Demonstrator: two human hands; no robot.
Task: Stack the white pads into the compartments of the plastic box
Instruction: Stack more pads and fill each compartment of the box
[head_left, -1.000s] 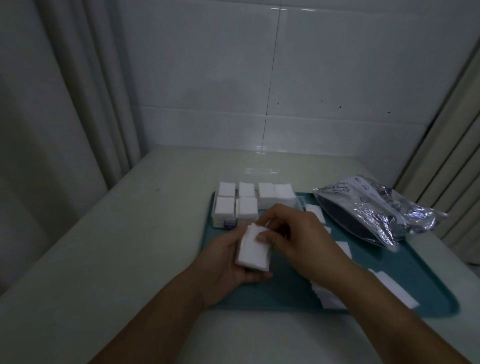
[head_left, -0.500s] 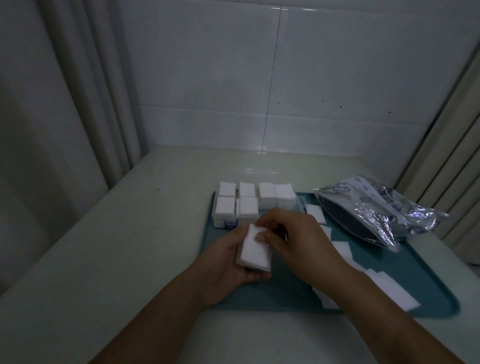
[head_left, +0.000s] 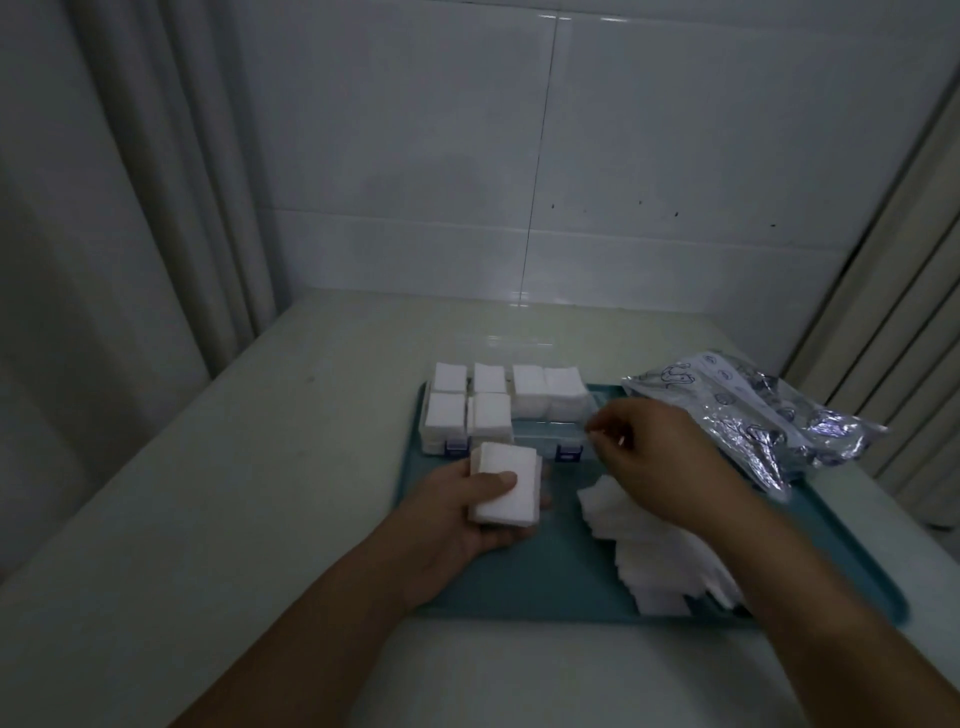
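Table (head_left: 218, 519): pale top against a tiled wall, curtains at both sides.
Tray (head_left: 519, 587): teal, flat on the table, carrying everything below.
Foil bag (head_left: 753, 415): crinkled silver pouch lying over the tray's far right corner.
Plastic box (head_left: 540, 436): clear, with blue latches, at the tray's far left; six compartments on view hold white pad stacks, and the near right part looks bare.
Loose pads (head_left: 660, 551): a fanned, overlapping spread on the tray's right half, partly hidden under the right forearm.
Left hand (head_left: 457, 514): gripping a stack of white pads (head_left: 511, 491), thumb pressed on top, just in front of the box.
Right hand (head_left: 654, 457): above the loose pads near the box's right end, fingers curled with tips pinched together; whether they hold a pad I cannot tell.
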